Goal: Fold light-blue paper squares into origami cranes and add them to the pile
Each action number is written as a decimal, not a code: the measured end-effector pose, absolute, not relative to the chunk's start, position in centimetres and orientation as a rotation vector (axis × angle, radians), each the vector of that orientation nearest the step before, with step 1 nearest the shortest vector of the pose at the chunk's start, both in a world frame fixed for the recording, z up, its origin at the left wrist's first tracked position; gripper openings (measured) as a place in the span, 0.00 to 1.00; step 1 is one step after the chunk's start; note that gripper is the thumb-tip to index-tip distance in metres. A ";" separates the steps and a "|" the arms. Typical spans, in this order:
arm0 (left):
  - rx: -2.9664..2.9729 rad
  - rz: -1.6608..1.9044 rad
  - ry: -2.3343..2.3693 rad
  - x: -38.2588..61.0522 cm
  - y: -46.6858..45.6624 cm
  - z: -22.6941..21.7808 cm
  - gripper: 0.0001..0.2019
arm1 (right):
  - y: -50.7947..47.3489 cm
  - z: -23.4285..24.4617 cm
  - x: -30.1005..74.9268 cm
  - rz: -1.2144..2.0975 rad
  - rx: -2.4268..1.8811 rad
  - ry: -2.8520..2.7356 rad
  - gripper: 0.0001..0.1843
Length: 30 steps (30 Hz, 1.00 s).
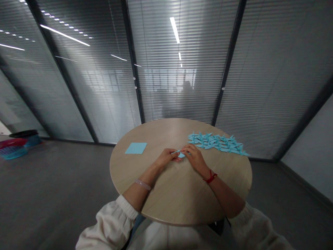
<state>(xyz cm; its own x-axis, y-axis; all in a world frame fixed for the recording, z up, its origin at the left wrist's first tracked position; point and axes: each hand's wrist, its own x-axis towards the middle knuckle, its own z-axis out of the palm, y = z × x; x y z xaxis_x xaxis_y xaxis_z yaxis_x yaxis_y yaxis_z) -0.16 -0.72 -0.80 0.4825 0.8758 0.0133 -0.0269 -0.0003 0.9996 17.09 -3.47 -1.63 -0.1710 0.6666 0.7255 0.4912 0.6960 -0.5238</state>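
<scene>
Between my two hands, just above the round wooden table (166,194), is a small folded piece of light blue paper (181,155). My left hand (168,157) pinches its left side between thumb and fingers. My right hand (194,155) is closed on its right side, fingertips near the upper edge. Much of the paper is hidden behind my fingers, so its exact folded shape cannot be made out. Several light blue origami cranes (215,141) sit in rows at the table's back right, close beyond my right hand. A square light blue paper (136,148) lies flat to the left.
Glass partitions with blinds (179,86) stand behind the table. On the floor at far left are a blue and red plastic basket (13,150) and a dark-rimmed bin (32,139). A white wall (312,163) rises on the right.
</scene>
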 end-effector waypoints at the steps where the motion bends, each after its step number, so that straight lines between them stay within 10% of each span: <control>1: 1.384 0.860 0.803 -0.2 -0.7 -0.8 0.20 | -3.5 -1.6 17.1 0.212 -0.908 -1.827 0.10; 30: 1.598 1.012 0.824 -0.4 -0.2 -0.9 0.24 | -3.3 -1.6 17.1 0.410 -0.918 -1.671 0.13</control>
